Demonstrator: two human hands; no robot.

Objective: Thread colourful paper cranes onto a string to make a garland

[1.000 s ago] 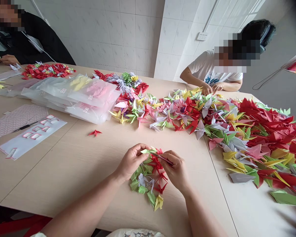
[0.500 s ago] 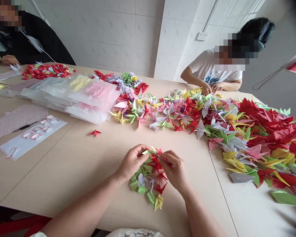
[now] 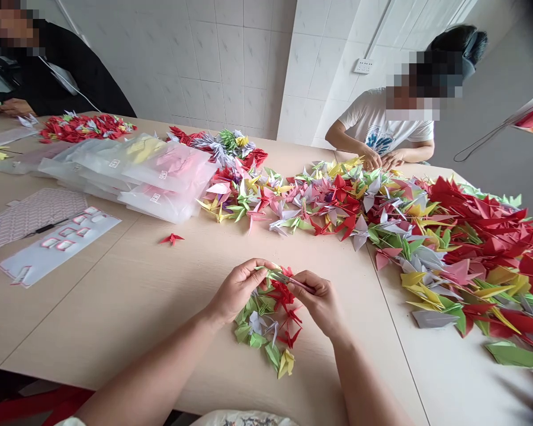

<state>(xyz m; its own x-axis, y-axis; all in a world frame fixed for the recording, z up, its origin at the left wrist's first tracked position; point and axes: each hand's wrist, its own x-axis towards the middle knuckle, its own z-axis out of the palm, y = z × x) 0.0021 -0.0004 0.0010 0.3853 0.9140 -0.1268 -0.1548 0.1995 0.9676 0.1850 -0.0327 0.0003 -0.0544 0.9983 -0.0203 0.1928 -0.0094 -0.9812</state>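
Note:
My left hand (image 3: 238, 290) is closed, pinching a light green paper crane (image 3: 269, 277) between thumb and fingers. In my right hand (image 3: 316, 302) is a pair of slim metal tweezers (image 3: 302, 286) with a pinkish handle. Their tips meet the green crane; whether they grip its paper I cannot tell. Just under and in front of my hands lies a small heap of folded cranes: red ones (image 3: 290, 319) on the right, green ones (image 3: 253, 316) on the left, a pale grey one (image 3: 256, 323) among them and a yellow one (image 3: 286, 363) nearest me.
A long pile of coloured cranes (image 3: 475, 231) spreads along the table's right and back. Plastic bags (image 3: 160, 171), a white strip with labels (image 3: 62, 245) and a lone red crane (image 3: 172, 239) lie left. Two people, one in white (image 3: 382, 130), one in black (image 3: 80, 71), sit opposite.
The tweezers have turned a little, and more of their metal shows against the green crane. Both hands stay nearly in place. The person in white has shifted their head slightly.

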